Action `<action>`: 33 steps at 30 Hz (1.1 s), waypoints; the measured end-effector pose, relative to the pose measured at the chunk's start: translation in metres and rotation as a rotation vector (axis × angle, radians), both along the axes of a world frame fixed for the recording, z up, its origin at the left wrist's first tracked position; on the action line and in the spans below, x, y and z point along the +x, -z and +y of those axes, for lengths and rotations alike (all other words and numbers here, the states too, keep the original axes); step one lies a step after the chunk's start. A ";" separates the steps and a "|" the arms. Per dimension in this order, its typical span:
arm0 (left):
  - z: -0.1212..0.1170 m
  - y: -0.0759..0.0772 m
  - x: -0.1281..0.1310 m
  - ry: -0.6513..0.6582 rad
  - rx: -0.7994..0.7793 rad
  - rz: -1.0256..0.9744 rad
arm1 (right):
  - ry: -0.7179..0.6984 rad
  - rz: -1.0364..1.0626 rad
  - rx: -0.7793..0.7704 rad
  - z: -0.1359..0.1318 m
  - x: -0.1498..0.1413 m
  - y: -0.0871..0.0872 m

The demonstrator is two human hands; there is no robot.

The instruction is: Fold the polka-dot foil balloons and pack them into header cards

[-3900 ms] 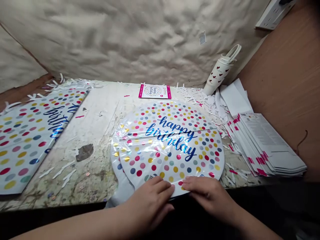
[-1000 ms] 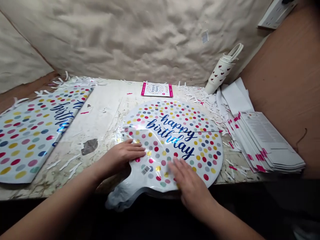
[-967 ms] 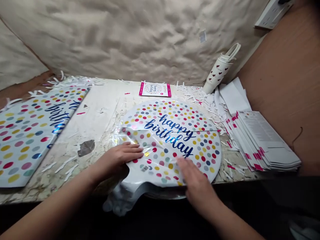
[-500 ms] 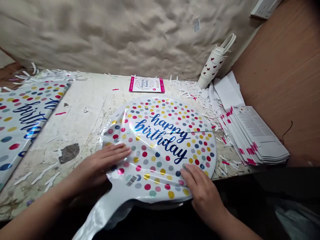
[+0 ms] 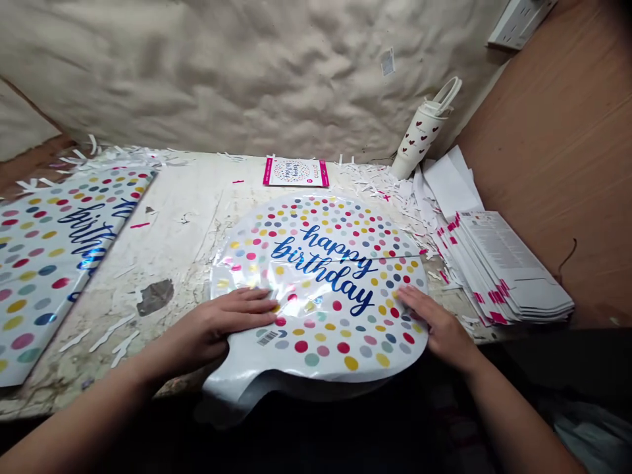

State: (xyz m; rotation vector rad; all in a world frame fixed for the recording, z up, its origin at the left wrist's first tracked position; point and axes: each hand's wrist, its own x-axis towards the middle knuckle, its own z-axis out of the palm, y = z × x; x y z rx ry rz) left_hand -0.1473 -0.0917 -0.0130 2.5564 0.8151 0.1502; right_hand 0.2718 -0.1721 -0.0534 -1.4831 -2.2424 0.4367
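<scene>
A flat round foil balloon with coloured dots and blue "happy birthday" lettering lies on the worn table, on a stack of more like it, its white neck hanging over the front edge. My left hand lies flat on its left lower part, fingers stretched out, near a barcode. My right hand rests open on the balloon's right lower rim, fingers extended.
A pile of the same dotted balloons lies at the left. A small pink-edged card sits at the back. A heart-print cup leans against the wall. Stacked white printed cards and paper shreds lie at the right.
My right hand has slid from the balloon's lower middle out to its right rim. My left hand has stayed flat on the left part. The view shifted slightly.
</scene>
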 end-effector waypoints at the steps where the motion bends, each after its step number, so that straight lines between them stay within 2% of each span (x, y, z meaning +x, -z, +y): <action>1: 0.002 0.000 -0.003 -0.037 0.015 0.032 | 0.011 0.014 -0.028 0.004 0.006 0.002; 4: 0.013 0.004 -0.017 -0.109 0.021 0.100 | -0.007 0.054 -0.149 0.017 0.025 0.000; 6: 0.025 0.007 -0.025 -0.129 -0.058 0.052 | 0.012 0.137 -0.274 0.030 0.036 -0.007; 7: 0.033 0.008 -0.027 -0.179 -0.108 0.002 | 0.067 0.204 -0.322 0.040 0.039 -0.011; 10: 0.062 0.008 -0.019 -0.499 -0.156 -0.088 | 0.340 0.369 -0.342 0.079 0.040 -0.020; 12: 0.081 0.005 -0.007 -0.692 -0.052 -0.035 | 0.472 0.377 -0.295 0.108 0.035 -0.022; 13: 0.090 0.004 -0.002 -0.744 0.011 0.007 | 0.502 0.355 -0.286 0.120 0.031 -0.022; 15: 0.101 0.000 0.005 -0.784 0.085 0.114 | 0.554 0.292 -0.282 0.138 0.026 -0.021; 17: 0.103 -0.003 0.009 -0.800 0.091 0.247 | 0.615 0.206 -0.286 0.149 0.025 -0.021; 20: 0.084 -0.004 0.014 -0.807 0.290 0.335 | 0.699 0.059 -0.300 0.153 0.025 -0.028; 22: 0.064 0.000 0.023 -0.682 0.467 0.276 | 0.751 -0.108 -0.235 0.149 0.010 -0.035; 24: 0.043 0.007 0.034 -0.500 0.491 0.242 | 0.710 -0.287 -0.093 0.139 -0.025 -0.041; 25: 0.035 0.012 0.039 -0.427 0.448 0.251 | 0.627 -0.345 -0.020 0.133 -0.050 -0.042; 26: 0.028 0.016 0.044 -0.377 0.397 0.267 | 0.484 -0.347 0.005 0.126 -0.076 -0.041; 28: 0.021 0.024 0.049 -0.328 0.312 0.296 | 0.100 -0.331 -0.085 0.115 -0.121 -0.035; 29: 0.019 0.027 0.049 -0.315 0.284 0.301 | -0.036 -0.325 -0.125 0.110 -0.133 -0.030; 30: 0.019 0.028 0.048 -0.308 0.267 0.301 | -0.109 -0.325 -0.165 0.107 -0.137 -0.025; 31: 0.020 0.029 0.046 -0.306 0.257 0.299 | -0.122 -0.336 -0.201 0.103 -0.130 -0.021; 33: 0.021 0.028 0.043 -0.304 0.242 0.301 | 0.047 -0.397 -0.250 0.095 -0.093 -0.015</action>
